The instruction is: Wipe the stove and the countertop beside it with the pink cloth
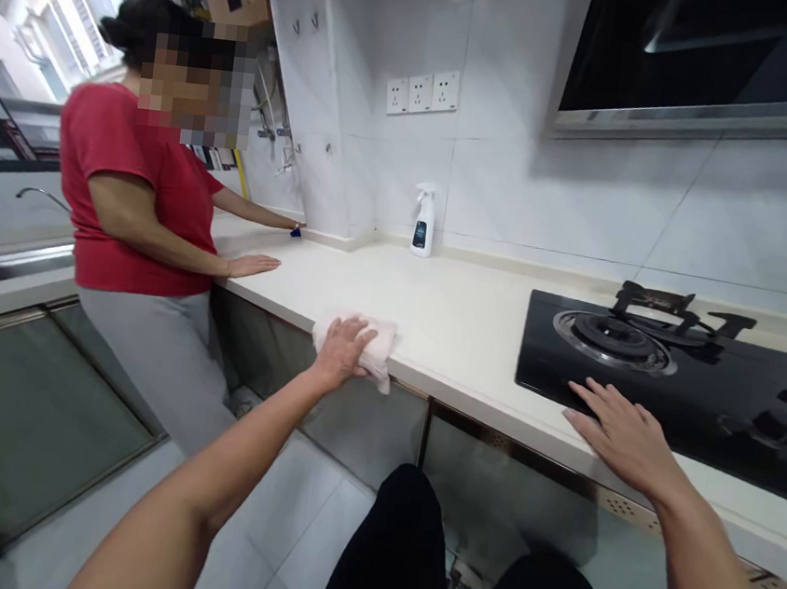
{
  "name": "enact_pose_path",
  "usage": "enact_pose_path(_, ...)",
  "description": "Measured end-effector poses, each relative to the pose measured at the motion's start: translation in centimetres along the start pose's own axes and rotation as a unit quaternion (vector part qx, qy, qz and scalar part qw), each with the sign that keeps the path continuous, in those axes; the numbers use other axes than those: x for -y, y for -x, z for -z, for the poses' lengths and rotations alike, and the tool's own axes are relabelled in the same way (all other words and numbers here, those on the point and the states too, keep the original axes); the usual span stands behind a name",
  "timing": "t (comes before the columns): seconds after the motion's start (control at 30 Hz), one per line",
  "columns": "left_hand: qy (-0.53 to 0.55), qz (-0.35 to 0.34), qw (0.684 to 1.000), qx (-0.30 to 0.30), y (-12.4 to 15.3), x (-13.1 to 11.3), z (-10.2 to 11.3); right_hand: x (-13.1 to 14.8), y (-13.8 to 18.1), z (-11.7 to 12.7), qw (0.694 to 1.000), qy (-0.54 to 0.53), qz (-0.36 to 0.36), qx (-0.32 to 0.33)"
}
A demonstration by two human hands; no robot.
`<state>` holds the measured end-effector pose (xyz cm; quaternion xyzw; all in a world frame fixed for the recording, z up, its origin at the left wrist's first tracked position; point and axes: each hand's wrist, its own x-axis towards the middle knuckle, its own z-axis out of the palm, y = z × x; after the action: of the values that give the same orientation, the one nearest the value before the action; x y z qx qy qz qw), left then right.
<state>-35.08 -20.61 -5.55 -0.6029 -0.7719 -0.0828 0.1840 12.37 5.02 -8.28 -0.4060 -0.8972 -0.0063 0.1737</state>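
Your left hand [342, 350] was palm-down on a pale cloth [382, 354] at the front edge of the white tabletop [448, 314], fingers together on top of it (can't tell if clamped or just pressing). One corner of the cloth hung just past the edge. Your right hand [621, 436] lay flat further along, holding nothing, fingers spread apart, tips over the rim of a black glass gas hob [601, 391].

Spray bottle [423, 223] stood upright against the tiled wall [517, 186], trigger head on, well apart from both your hands. Above it was a triple wall socket [421, 93].

A co-worker in a red T-shirt [130, 183] stood at the far end of the tabletop, one hand [252, 266] flat on it, the other hand [287, 223] reaching to a small blue item [295, 232] by the wall.
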Motion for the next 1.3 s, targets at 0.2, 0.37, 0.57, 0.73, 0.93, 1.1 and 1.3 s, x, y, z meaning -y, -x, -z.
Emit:
enact_pose_path(0.2,-0.037,0.168,0.981,0.088,-0.6,5.6,2.8,0.6,0.0,0.1,1.0,0.004,-0.007,0.006)
enact_pose_path(0.37,-0.049,0.217,0.97,0.095,-0.7,5.2,3.2,1.1,-0.1,0.2,1.0,0.011,-0.013,0.015)
enact_pose_path(0.57,-0.07,0.165,0.981,0.073,0.1,-0.7,3.0,1.7,-0.2,0.5,1.0,0.003,-0.019,0.018)
enact_pose_path(0.73,-0.041,0.064,0.997,0.013,0.2,-10.7,0.2,1.3,-0.1,0.1,1.0,-0.013,-0.019,-0.002)
enact_pose_path(0.93,0.037,-0.115,0.98,-0.159,-0.5,-24.4,-3.3,-0.5,-0.4,-1.1,0.999,-0.026,0.004,-0.031)
enact_pose_path(1.1,0.037,-0.211,0.954,-0.212,-1.3,-27.8,-3.1,-1.2,-0.2,-1.2,0.999,-0.011,0.021,-0.027)
enact_pose_path(1.3,0.032,-0.237,0.944,-0.229,-1.6,-19.8,-4.7,-0.5,0.2,-0.2,1.0,0.005,0.009,-0.01)
